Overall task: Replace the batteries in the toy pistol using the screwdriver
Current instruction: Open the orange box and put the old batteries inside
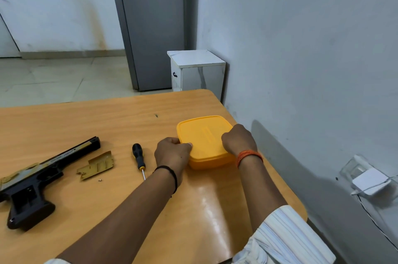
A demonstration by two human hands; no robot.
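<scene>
Battery cover (96, 165) off toy pistol (32, 179); screwdriver (139, 158) idle. Left hand (172, 152) and right hand (239, 139) grip yellow box (204, 134); battery swap likely pending.

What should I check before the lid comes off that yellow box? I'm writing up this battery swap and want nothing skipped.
1. Both hands on the yellow box: ok, left hand and right hand grip opposite lid edges.
2. Lid shut: ok, it sits flat.
3. Batteries inside: cannot tell, the box is opaque.
4. Battery cover off the toy pistol: ok, it lies beside it.
5. Loose screw: ok, on the table near the cover.
6. Screwdriver: ok, left of the left hand.
</scene>
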